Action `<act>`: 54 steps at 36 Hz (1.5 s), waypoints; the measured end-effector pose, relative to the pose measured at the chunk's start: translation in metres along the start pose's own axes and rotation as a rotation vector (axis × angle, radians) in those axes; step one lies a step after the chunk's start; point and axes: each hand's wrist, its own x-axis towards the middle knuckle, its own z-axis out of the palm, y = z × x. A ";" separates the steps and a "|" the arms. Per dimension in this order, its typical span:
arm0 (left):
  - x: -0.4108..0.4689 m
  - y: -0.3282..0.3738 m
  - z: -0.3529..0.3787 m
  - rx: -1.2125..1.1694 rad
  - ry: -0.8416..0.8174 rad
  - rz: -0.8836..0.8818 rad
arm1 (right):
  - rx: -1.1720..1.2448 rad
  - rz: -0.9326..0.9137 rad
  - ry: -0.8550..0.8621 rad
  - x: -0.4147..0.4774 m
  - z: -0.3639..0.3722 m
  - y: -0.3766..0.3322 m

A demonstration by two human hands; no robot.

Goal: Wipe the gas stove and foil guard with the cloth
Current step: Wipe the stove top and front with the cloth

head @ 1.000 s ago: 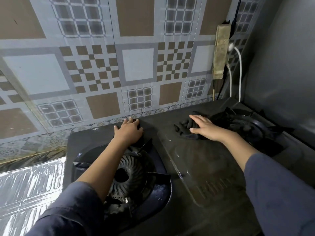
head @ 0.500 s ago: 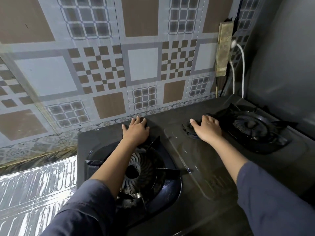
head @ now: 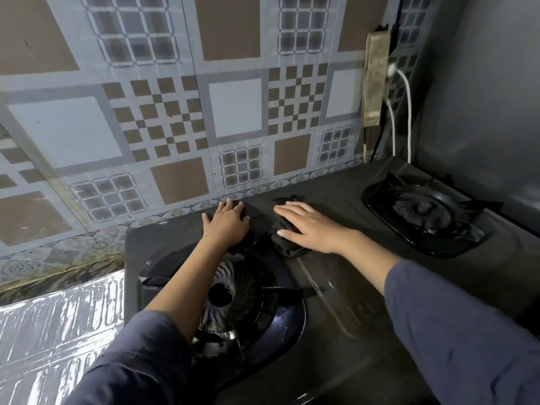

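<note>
A dark two-burner gas stove (head: 344, 302) fills the lower right of the head view. My right hand (head: 309, 226) lies flat, fingers straight, pressing a crumpled black cloth (head: 287, 247) onto the stove top between the two burners, near the back edge. My left hand (head: 226, 222) rests flat on the stove's back left part, just behind the left burner (head: 230, 296). The right burner (head: 423, 211) sits at the far right. A shiny embossed foil guard (head: 49, 340) lies at the lower left beside the stove.
A patterned tiled wall (head: 233, 106) rises right behind the stove. A grimy power strip (head: 375, 77) with a white cable (head: 407, 112) hangs on the wall at the right. A grey panel (head: 491, 97) stands to the stove's right.
My right hand has slid the cloth leftward, from beside the right burner to the middle of the stove top next to my left hand. My left hand has stayed put.
</note>
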 end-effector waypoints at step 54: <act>-0.002 0.038 -0.004 0.006 -0.011 0.075 | 0.107 0.043 0.015 -0.084 -0.003 0.050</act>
